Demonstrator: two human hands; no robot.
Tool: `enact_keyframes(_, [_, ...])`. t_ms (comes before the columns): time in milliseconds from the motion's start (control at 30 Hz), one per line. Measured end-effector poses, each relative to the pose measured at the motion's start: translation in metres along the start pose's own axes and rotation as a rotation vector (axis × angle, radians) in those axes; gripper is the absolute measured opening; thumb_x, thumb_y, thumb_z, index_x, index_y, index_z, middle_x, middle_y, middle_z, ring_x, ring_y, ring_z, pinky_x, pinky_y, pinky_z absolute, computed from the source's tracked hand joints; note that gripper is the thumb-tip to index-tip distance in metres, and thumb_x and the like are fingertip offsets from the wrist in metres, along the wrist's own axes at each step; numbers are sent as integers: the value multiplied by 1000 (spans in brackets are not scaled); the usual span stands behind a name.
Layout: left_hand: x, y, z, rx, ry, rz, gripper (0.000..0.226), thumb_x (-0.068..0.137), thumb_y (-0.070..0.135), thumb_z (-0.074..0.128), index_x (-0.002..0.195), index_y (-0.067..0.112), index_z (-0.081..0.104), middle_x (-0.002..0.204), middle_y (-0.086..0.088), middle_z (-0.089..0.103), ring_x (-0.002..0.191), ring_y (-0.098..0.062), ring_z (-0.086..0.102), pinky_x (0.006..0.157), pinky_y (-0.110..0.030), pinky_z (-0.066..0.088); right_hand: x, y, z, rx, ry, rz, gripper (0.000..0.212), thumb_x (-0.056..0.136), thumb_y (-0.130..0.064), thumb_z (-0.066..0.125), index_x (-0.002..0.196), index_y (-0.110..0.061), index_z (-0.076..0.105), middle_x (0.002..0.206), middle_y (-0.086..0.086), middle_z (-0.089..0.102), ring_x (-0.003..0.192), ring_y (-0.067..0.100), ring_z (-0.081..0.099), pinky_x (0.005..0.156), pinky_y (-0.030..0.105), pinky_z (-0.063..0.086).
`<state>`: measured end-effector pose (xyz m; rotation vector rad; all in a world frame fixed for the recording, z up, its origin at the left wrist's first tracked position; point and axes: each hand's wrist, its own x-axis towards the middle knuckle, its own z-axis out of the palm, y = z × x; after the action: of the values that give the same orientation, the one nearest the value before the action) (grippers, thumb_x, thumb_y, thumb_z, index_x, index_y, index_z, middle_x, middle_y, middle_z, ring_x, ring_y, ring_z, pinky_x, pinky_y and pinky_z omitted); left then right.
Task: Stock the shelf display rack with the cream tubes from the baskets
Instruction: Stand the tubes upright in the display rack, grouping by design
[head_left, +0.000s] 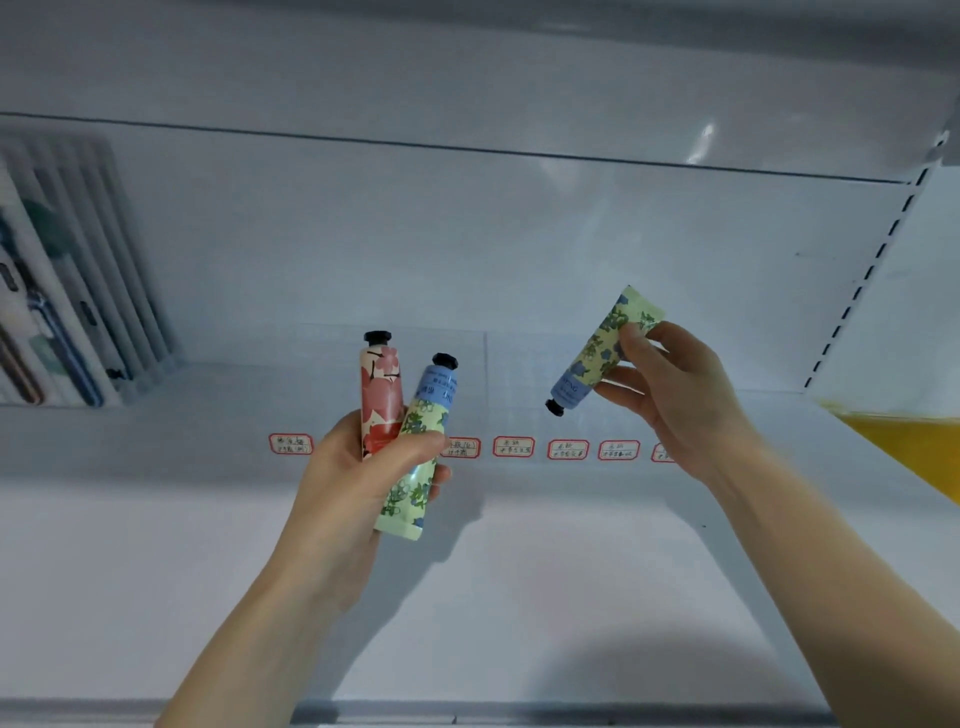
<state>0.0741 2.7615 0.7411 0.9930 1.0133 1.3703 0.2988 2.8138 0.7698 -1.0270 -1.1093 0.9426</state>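
There are three cream tubes (382, 395), one pink-flowered and two green-and-blue, plus six red-edged price labels (513, 447).

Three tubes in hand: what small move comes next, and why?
Probably lower the right hand to set its green floral tube, held cap-down, into the clear rack behind it; the left hand grips a pink tube and a second green tube.
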Motion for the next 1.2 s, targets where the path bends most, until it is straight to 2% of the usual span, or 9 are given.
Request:
enact_keyframes(100, [-1,1,-2,0,11,-9,37,63,10,75,96,7,60,85,-13,66,54,-13,63,52,-23,52,3,2,11,-37,-47,-16,13,97,-15,47,94,-13,59,90,4,66,82,19,67,79,29,57])
enact_keyframes(200, [-2,1,-2,-26,25,-17,23,78,3,67,99,5,60,89,-14,66,55,-12,63,53,-23,52,6,4,21,-105,-77,-56,11,97,-13,46,96,-13,57,89,3,66,84,15,67,78,25,57])
enact_keyframes(267, [-3,2,-3,-23,28,-19,27,76,3,71,101,4,59,89,-15,66,55,-13,63,57,-26,53,9,5,27,-167,-101,-96,9,97,-11,45,99,-9,54,90,4,64,86,16,65,77,23,57])
enact_keyframes(367, [-5,5,-5,4,33,-15,42,63,11,75,102,5,59,89,-15,67,57,-14,64,64,-32,51,14,8,35,-278,-142,-124,9,97,-9,45,101,-4,49,96,14,61,98,27,63,77,24,56])
enact_keyframes(500, [-6,7,-10,-11,64,-11,22,79,1,67,101,5,60,79,-8,66,56,-14,63,65,-32,50,18,15,44,-351,-165,-120,5,97,-8,45,99,-5,48,107,28,58,106,36,58,77,25,55])
enact_keyframes(700, [-4,9,-18,-9,90,-11,23,77,1,68,98,4,60,71,-3,64,55,-13,63,63,-32,49,28,10,50,-393,-106,-188,7,96,-9,47,100,-5,49,95,7,59,89,23,62,82,36,55])
enact_keyframes(867, [1,16,-14,6,72,-3,48,57,12,73,101,-2,59,68,-6,65,56,-15,62,61,-31,49,55,-4,56,-315,-35,-187,7,96,-8,46,102,-6,49,94,6,57,88,19,60,81,34,53])
enact_keyframes(1033, [13,19,-6,-28,91,-12,23,80,-1,65,102,-3,59,83,-14,65,52,-12,63,48,-20,51,78,4,66,-328,-47,-174,6,96,-7,47,102,-6,48,98,11,57,90,22,58,86,42,53])
enact_keyframes(1200, [22,18,1,17,76,14,21,80,0,65,101,-4,59,70,-10,62,51,-14,62,42,-19,45,97,9,69,-417,-95,-150,5,96,-8,47,99,-3,47,101,19,59,101,36,59,89,49,51])
